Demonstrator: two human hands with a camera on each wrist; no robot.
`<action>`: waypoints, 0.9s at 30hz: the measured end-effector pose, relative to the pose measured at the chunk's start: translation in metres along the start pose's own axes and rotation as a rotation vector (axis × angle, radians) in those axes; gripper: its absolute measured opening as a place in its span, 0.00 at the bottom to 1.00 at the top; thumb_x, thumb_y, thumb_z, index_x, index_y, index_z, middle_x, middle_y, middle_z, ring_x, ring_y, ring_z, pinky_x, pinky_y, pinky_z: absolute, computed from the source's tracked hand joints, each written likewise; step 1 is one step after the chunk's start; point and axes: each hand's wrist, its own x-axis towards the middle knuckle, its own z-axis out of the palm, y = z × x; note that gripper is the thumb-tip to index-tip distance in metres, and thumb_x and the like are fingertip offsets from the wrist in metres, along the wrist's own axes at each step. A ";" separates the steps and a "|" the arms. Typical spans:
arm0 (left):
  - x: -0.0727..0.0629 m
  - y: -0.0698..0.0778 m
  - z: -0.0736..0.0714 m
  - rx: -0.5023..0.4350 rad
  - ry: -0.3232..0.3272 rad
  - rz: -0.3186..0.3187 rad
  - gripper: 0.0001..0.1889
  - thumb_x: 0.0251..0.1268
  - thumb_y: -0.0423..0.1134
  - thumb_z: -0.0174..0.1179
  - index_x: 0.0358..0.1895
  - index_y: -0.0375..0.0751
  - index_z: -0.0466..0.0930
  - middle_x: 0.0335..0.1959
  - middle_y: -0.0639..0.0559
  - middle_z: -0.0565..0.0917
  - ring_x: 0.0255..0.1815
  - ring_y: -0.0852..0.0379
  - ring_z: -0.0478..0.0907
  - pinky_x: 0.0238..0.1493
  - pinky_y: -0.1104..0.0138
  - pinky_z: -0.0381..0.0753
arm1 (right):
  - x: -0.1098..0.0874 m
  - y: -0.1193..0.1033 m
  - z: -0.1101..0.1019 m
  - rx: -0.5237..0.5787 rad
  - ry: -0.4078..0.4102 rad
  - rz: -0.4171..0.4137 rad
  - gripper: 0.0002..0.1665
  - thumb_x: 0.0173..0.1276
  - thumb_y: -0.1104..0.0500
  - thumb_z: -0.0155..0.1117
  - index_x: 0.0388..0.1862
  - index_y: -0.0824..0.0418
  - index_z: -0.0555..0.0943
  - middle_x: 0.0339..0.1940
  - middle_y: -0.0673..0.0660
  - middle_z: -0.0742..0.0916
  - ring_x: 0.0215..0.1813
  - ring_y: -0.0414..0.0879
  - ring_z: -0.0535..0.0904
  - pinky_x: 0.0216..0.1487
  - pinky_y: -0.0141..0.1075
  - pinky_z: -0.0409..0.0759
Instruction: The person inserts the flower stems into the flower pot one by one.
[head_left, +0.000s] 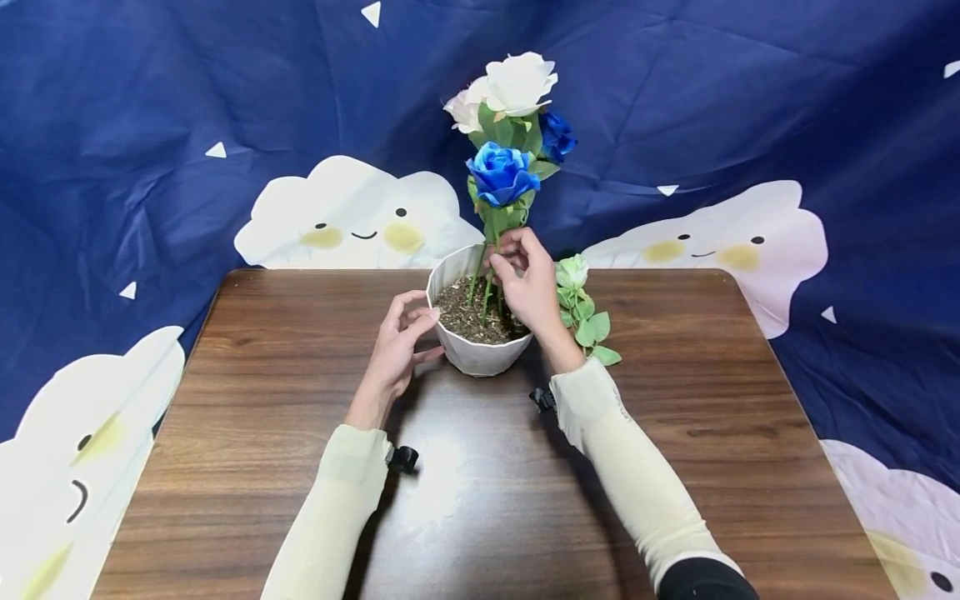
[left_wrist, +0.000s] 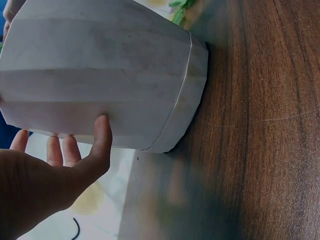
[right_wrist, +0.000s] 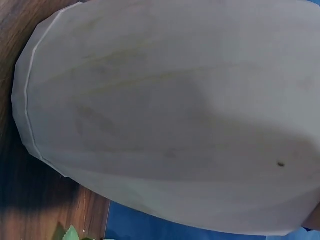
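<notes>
A white faceted flowerpot (head_left: 480, 358) filled with dark soil (head_left: 468, 312) stands toward the table's far edge. My left hand (head_left: 401, 346) touches its left side with spread fingers; the left wrist view shows those fingers against the pot's wall (left_wrist: 120, 65). Over the soil, my right hand (head_left: 528, 279) pinches the green stem of the front blue rose (head_left: 502, 173) between thumb and fingers. Behind that bloom rise white roses (head_left: 520, 83) and another blue rose (head_left: 557, 137). The pot's wall (right_wrist: 165, 110) fills most of the right wrist view, hiding the fingers there.
A pale rose with green leaves (head_left: 592, 329) lies on the brown wooden table (head_left: 690, 417), right of the pot and partly behind my right forearm. Blue cloth with cloud prints (head_left: 352, 217) hangs around the table.
</notes>
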 end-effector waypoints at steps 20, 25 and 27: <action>-0.003 0.002 0.001 0.001 0.003 -0.001 0.21 0.71 0.32 0.60 0.64 0.47 0.69 0.47 0.51 0.76 0.55 0.53 0.73 0.53 0.39 0.81 | 0.000 0.000 -0.003 0.089 -0.020 0.066 0.10 0.70 0.76 0.62 0.48 0.74 0.73 0.43 0.74 0.85 0.40 0.56 0.86 0.32 0.34 0.86; -0.002 0.001 0.001 -0.003 0.006 0.000 0.21 0.71 0.33 0.61 0.64 0.47 0.69 0.46 0.51 0.76 0.55 0.53 0.73 0.51 0.40 0.82 | -0.001 0.000 -0.006 0.087 0.020 0.058 0.12 0.67 0.75 0.65 0.48 0.76 0.76 0.44 0.71 0.80 0.41 0.59 0.87 0.34 0.39 0.88; -0.002 0.001 0.001 -0.002 0.007 0.000 0.21 0.71 0.33 0.61 0.63 0.48 0.69 0.46 0.51 0.76 0.55 0.54 0.73 0.51 0.40 0.82 | -0.001 0.001 -0.007 0.062 0.046 0.031 0.13 0.66 0.75 0.67 0.47 0.76 0.76 0.44 0.69 0.79 0.42 0.56 0.86 0.39 0.41 0.88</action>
